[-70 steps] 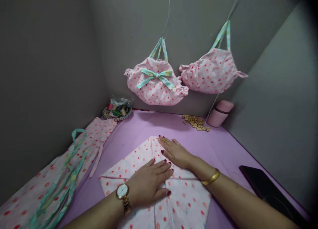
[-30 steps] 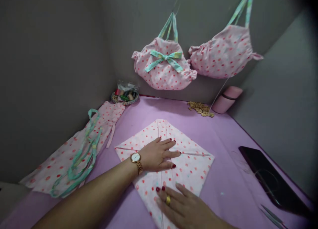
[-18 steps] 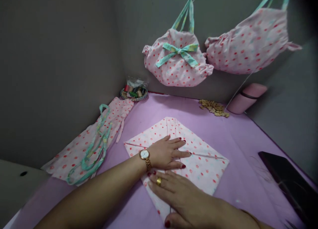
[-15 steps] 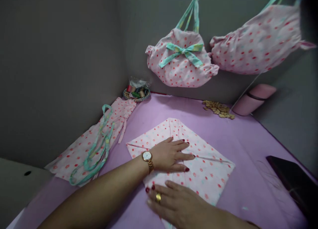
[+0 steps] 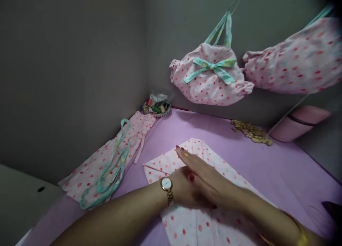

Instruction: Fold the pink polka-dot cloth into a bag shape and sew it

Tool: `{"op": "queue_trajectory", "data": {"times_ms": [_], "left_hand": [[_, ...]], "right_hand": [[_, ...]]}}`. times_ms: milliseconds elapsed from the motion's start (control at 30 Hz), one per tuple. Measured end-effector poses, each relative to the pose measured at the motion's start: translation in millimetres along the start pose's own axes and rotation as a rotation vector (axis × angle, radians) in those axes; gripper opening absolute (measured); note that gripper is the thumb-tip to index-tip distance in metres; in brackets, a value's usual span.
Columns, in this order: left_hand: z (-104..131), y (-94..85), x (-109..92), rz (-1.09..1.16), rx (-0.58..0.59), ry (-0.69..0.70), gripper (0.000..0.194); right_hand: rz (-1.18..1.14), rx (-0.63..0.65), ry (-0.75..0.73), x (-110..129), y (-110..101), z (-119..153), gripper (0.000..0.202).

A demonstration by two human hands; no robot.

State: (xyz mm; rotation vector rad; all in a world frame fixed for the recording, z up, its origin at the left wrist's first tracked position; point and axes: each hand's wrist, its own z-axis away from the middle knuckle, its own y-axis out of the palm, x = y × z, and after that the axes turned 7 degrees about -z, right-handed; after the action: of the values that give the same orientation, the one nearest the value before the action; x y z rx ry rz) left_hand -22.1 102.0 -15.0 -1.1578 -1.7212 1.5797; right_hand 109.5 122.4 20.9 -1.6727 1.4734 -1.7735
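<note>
- 10 o'clock from the folded cloth, left: a dotted fabric piece (image 5: pixel 93 167) with teal ties (image 5: pixel 123 160) lying loosely on it, probably laid along the wall to leave the middle free for the hands.
- 11 o'clock: a basket (image 5: pixel 157 113) of thread spools, tucked into the corner, likely out of the way yet within reach.
- Centre: the left hand (image 5: pixel 180 189), placed over the cloth, probably to steady it; the right hand overlaps it, so whether its fingers are spread wide or narrow cannot be told.
- Centre: the folded cloth (image 5: pixel 199 223), pink with red dots, lying on the lilac-covered worktop (image 5: pixel 205 123), one point towards 12 o'clock; being spread flat suits pressing by palm.
- Centre: the right hand (image 5: pixel 208 178), crossed over the left, its fingers straight, narrowly set and aimed at 11 o'clock, seemingly to reach the far folds; firm contact with the cloth cannot be told.
- 12 o'clock: a dotted bag (image 5: pixel 208 89) with a teal bow, hung by its straps, keeping it off the worktop.
- 1 o'clock: a heap of tan pieces (image 5: pixel 251 132), near the back edge; above and beyond, a second bag (image 5: pixel 296 61).
- 2 o'clock: a pink container (image 5: pixel 291 126), by the wall, clear of the forearms.
</note>
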Motion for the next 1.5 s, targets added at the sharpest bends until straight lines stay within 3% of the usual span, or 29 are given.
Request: {"op": "queue_trajectory", "data": {"times_ms": [167, 367, 600, 667, 733, 800, 900, 1133, 1267, 1367, 1500], "left_hand": [[-2.5, -0.9, 1.2, 0.034, -0.099, 0.025, 0.048], [-1.6, -1.2, 1.3, 0.041, -0.093, -0.007, 0.05], [-1.9, -10.8, 7.4, 0.27, -0.143, -0.02, 0.044], [3.3, -17.6, 16.4, 0.33, -0.239, -0.162, 0.043], [11.8, -22.5, 26.3, 0.251, -0.269, -0.393, 0.046], [21.0, -23.6, 33.9, 0.113, -0.161, -0.536, 0.055], [29.5, -19.8, 37.4, -0.007, -0.005, -0.572, 0.066], [25.4, -14.8, 33.5, -0.115, 0.059, -0.608, 0.068], [26.7, -15.6, 32.0, -0.138, 0.065, -0.618, 0.065], [29.1, -15.1, 29.5, -0.146, 0.035, -0.629, 0.061], [27.7, -15.0, 26.6, -0.145, 0.016, -0.636, 0.057]], "right_hand": [[0.228, 0.219, 0.131, -62.9, -7.4, -60.2, 0.057], [0.298, 0.156, 0.194, -107.3, -2.1, -77.8, 0.054], [0.341, 0.066, 0.265, -117.1, -1.0, -81.1, 0.054], [0.341, 0.062, 0.269, -118.2, 0.0, -81.5, 0.054], [0.334, 0.061, 0.264, -118.8, 0.4, -81.4, 0.053], [0.324, 0.054, 0.254, -118.9, 0.1, -80.3, 0.053], [0.312, 0.028, 0.249, -118.1, 0.0, -78.2, 0.052], [0.324, -0.084, 0.276, -108.6, -2.7, -81.3, 0.052], [0.333, -0.171, 0.33, -89.4, -17.1, -58.4, 0.053], [0.308, -0.169, 0.348, -68.9, -20.5, -14.5, 0.057], [0.247, -0.084, 0.364, -50.2, -9.1, 40.6, 0.058]]}}
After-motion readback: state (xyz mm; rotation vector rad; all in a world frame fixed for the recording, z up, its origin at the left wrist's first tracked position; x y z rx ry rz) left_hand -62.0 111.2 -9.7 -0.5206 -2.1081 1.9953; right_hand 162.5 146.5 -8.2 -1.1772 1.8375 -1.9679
